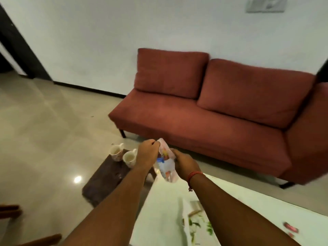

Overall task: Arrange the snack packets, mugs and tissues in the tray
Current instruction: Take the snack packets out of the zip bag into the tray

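A pale snack packet (166, 163) with red, yellow and blue print hangs above the far end of the table. My left hand (147, 154) pinches its upper edge and my right hand (184, 162) grips its right side. Two white floral mugs (115, 152) (129, 158) stand upright on a dark brown tray (104, 178) just left of my left hand. A white box with green leaf print (194, 222), perhaps tissues, lies on the glossy white table (159, 210) by my right forearm. A small red packet (291, 229) lies blurred at the table's right.
A rust-red sofa (221, 110) stands against the white wall behind the table. Shiny beige floor (44, 130) spreads to the left. Brown wooden furniture parts (10, 210) show at the lower left edge. A dark doorway (10, 50) is at the upper left.
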